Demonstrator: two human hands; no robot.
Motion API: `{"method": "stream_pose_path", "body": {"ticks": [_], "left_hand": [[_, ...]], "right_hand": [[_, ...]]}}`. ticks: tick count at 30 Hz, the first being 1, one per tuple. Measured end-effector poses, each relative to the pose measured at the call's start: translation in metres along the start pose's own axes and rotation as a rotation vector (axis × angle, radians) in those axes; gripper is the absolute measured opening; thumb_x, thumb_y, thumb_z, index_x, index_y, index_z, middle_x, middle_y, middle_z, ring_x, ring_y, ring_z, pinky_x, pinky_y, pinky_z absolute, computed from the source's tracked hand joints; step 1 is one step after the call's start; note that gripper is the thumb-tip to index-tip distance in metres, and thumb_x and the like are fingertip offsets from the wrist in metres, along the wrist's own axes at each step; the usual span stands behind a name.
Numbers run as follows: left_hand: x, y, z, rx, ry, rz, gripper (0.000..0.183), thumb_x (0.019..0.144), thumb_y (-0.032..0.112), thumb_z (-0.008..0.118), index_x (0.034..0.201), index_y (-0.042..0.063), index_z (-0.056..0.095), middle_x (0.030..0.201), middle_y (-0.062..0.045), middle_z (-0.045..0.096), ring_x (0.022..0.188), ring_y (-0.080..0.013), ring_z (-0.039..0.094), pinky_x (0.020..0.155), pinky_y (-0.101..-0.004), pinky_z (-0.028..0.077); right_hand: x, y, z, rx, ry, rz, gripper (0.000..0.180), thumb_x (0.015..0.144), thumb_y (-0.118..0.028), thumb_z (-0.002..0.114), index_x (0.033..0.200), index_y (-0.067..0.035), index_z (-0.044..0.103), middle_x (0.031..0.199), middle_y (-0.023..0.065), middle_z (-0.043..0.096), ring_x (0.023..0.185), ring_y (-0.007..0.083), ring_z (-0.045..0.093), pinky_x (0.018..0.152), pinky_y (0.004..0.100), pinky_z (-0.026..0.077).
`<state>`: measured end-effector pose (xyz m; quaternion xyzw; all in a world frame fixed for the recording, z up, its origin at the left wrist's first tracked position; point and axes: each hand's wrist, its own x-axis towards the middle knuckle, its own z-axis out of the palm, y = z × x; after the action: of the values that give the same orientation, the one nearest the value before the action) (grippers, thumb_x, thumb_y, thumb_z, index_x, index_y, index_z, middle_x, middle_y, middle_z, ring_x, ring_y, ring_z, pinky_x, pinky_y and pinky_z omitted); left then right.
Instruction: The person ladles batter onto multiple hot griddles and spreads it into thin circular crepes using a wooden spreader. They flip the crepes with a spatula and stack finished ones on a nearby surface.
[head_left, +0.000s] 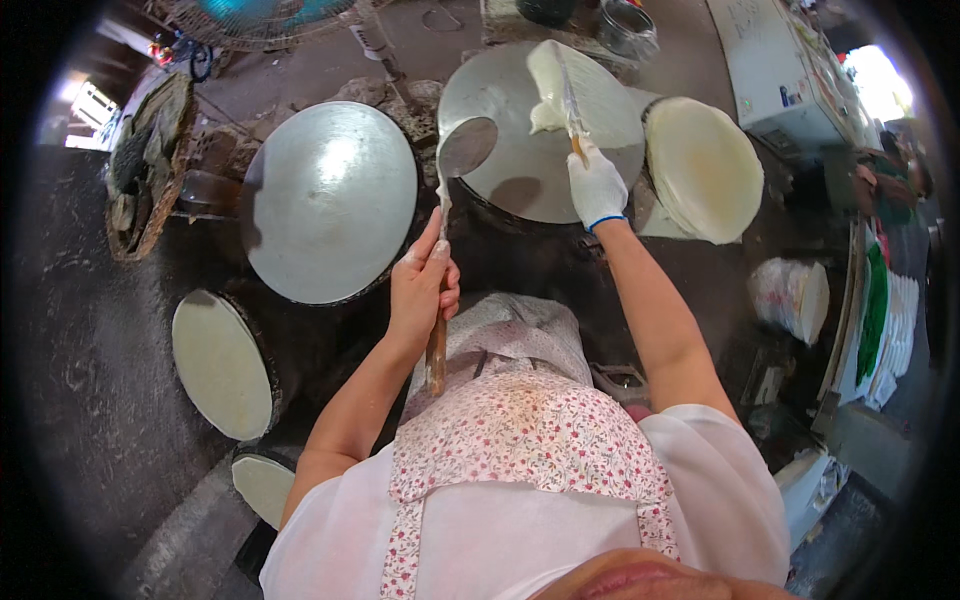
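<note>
My bare left hand (424, 279) grips the wooden handle of a long ladle (436, 341). Its round bowl reaches over the left edge of a round metal griddle (499, 90), and pale residue coats the shaft. On my right hand (597, 183) is a white knitted glove with a blue cuff. That hand holds a long thin spreader (572, 112) by its short wooden grip. The spreader's blade lies across wet, creamy batter (600, 94), which covers the upper right of the griddle in a thin layer with a thicker edge on the left.
Left of the ladle is a second round griddle (330, 202) with a bare shiny surface. Stacked thin round sheets (705, 169) lie to the right. Two more griddles at lower left carry pale sheets (221, 365) (262, 487). A fan (259, 19) stands at the back.
</note>
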<state>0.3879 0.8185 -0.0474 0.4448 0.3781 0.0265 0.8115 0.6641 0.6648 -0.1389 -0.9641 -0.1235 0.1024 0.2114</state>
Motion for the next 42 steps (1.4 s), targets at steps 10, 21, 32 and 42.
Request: {"method": "stream_pose_path", "body": {"ticks": [10, 21, 32, 42], "left_hand": [[-0.021, -0.026, 0.002, -0.055, -0.021, 0.013, 0.053, 0.113, 0.018, 0.049, 0.165, 0.026, 0.039, 0.074, 0.002, 0.05, 0.053, -0.005, 0.042, 0.048, -0.0219, 0.039], [-0.039, -0.046, 0.04, -0.094, 0.049, 0.042, 0.055, 0.113, 0.014, 0.049, 0.166, 0.025, 0.036, 0.074, 0.001, 0.05, 0.053, -0.0051, 0.042, 0.047, -0.0219, 0.04], [-0.054, -0.07, 0.091, -0.179, 0.205, 0.106, 0.055, 0.112, 0.009, 0.049, 0.164, 0.025, 0.04, 0.072, 0.001, 0.05, 0.05, -0.0057, 0.041, 0.045, -0.0227, 0.04], [-0.074, -0.075, 0.125, -0.296, 0.235, 0.13, 0.057, 0.112, 0.01, 0.048, 0.166, 0.024, 0.035, 0.073, 0.001, 0.048, 0.049, -0.0054, 0.04, 0.043, -0.0217, 0.04]], "right_hand": [[0.002, 0.005, -0.005, -0.029, -0.07, -0.111, 0.053, 0.1, -0.044, 0.056, 0.148, -0.021, 0.058, 0.122, 0.0212, 0.072, 0.109, 0.0429, 0.069, 0.095, 0.0507, 0.053], [0.013, 0.036, -0.01, -0.084, -0.037, -0.346, 0.048, 0.099, -0.044, 0.054, 0.144, -0.028, 0.061, 0.095, 0.0225, 0.075, 0.087, 0.0426, 0.073, 0.081, 0.0545, 0.055], [0.03, 0.063, -0.035, -0.055, -0.094, -0.527, 0.043, 0.101, -0.039, 0.055, 0.142, -0.029, 0.063, 0.083, 0.0212, 0.073, 0.08, 0.0408, 0.073, 0.076, 0.0552, 0.055], [0.048, 0.069, -0.054, -0.101, -0.203, -0.718, 0.043, 0.101, -0.037, 0.056, 0.143, -0.03, 0.061, 0.083, 0.0192, 0.073, 0.077, 0.0405, 0.073, 0.073, 0.0547, 0.056]]}}
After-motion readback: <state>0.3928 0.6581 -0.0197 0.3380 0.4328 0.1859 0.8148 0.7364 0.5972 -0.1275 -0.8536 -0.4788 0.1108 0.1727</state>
